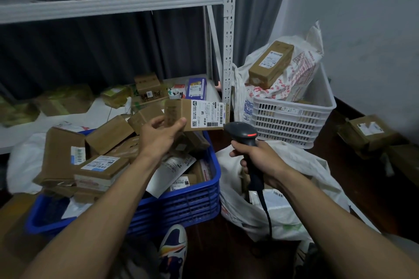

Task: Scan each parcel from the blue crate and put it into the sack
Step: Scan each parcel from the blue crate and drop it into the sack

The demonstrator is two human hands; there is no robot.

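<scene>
Left hand (158, 136) pinches a small parcel (195, 115) by one end, thumb on top. It's held over the far right corner of the blue crate (181, 201), label turned toward the scanner (243, 133). Right hand (258, 161) is clenched round the scanner handle, above the open sack (294, 210) on the floor.

Risks:
- Scanner head is very close to the label and the barcode may sit off-beam, giving a missed read.
- The end-only pinch is thin, so the parcel could drop into the crate among unscanned ones.
</scene>
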